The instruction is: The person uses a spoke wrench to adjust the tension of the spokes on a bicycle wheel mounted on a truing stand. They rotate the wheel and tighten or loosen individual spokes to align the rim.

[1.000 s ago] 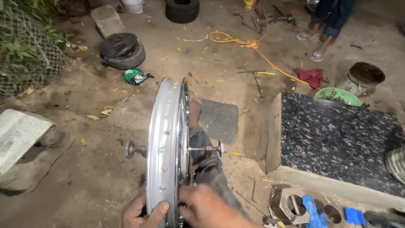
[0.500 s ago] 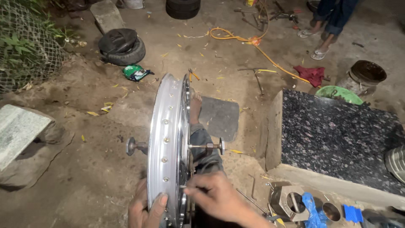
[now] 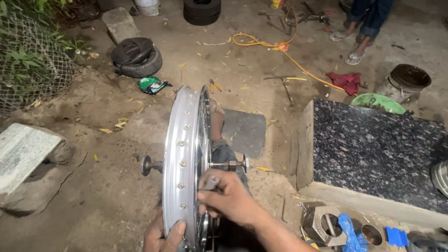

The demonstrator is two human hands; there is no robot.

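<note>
- Now the right hand (image 3: 231, 198) sits higher on the wheel than half a second ago: it has climbed from the lower edge of the rim up to just under the axle.
- Its fingers (image 3: 210, 183) are clenched around a small grey metal tool (image 3: 211, 181), most likely a spoke key, pressed in against the inner side of the rim; a second ago I could not see any tool in that hand.
- Meanwhile the left hand (image 3: 163, 235) has stayed at the bottom of the motorcycle wheel rim (image 3: 181, 163), its fingers wrapped around the silver edge, grasping it to steady it.
- That rim stands upright on edge on the dirt ground (image 3: 84, 186), directly in front of the person, and it has not shifted or tipped between the pictures.
- Its axle (image 3: 228, 164) pokes out level on both sides, with a nut on the right end just above the right hand.
- Behind the rim, the person's bare foot (image 3: 217, 119) rests beside a flat grey slab (image 3: 245, 133).
- From the move, I judge the work has passed from holding the wheel to adjusting a spoke fitting near the hub.
- Off to the right a speckled stone slab (image 3: 378, 149) lies flat, well apart from the wheel, and a large metal nut (image 3: 324, 225) sits near its front edge.
</note>
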